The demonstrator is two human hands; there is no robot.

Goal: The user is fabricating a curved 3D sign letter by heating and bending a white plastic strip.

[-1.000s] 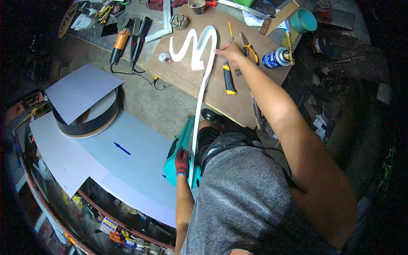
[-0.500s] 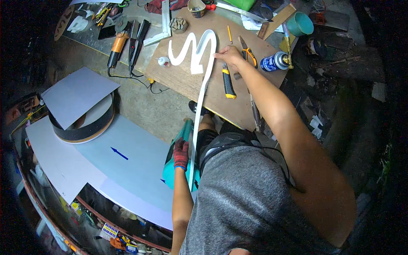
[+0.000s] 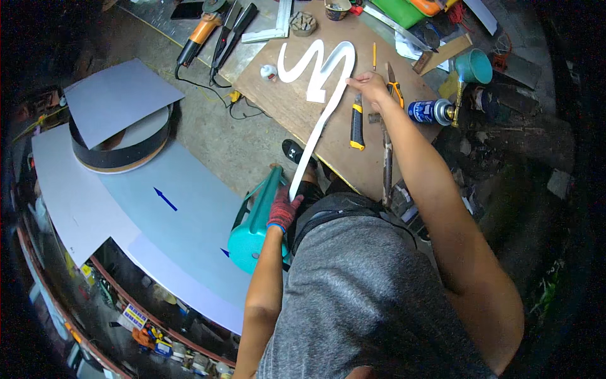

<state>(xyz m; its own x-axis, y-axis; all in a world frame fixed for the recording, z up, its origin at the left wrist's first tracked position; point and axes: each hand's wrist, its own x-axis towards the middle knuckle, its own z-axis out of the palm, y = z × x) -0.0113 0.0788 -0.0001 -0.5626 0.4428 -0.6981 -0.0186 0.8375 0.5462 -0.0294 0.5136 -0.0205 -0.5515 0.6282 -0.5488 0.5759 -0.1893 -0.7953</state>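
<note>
At the right hand (image 3: 371, 86) winds a white strip (image 3: 310, 148).

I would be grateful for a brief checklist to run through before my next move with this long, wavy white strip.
1. Long, wavy white strip touched by the bare right hand: ok, fingertips at its edge.
2. Strip's near end at the red-gloved left hand: ok.
3. Right hand gloved: not ok, bare.
4. Yellow-and-black utility knife apart from the strip: ok.
5. Orange-handled metal pliers apart from the strip: ok.
6. Blue cylindrical gas canister shut off: cannot tell.
</note>
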